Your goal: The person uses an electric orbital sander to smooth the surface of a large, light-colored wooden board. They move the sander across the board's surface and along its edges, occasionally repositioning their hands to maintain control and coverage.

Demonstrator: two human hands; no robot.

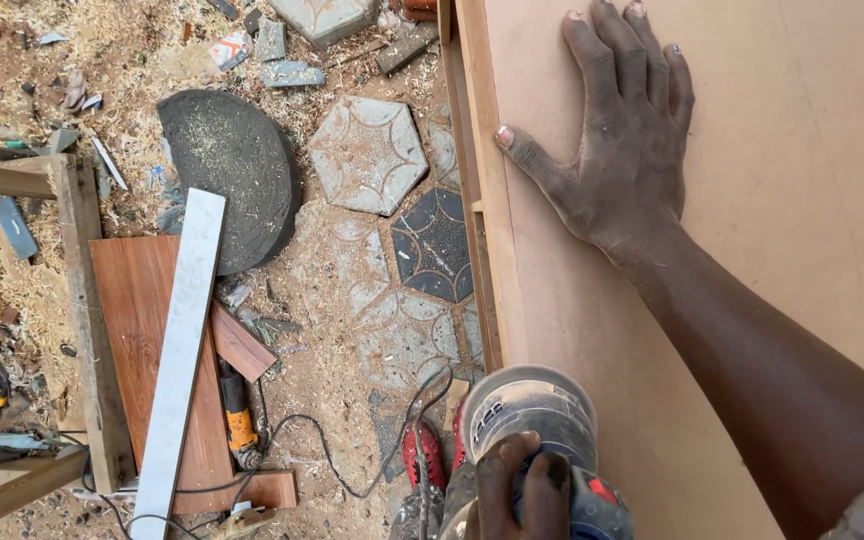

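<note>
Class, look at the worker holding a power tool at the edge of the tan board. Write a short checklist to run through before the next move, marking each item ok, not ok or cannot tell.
1. Right hand flat on the tan fibreboard sheet, steadying it: ok.
2. Left hand gripping the grey and red power router: ok.
3. Right hand well away from the router: ok.
4. Black power cord off the board's edge: ok, it trails over the floor.
5. Router bit condition: cannot tell, hidden.
6. Sawdust-covered floor free of trip hazards: not ok.
</note>
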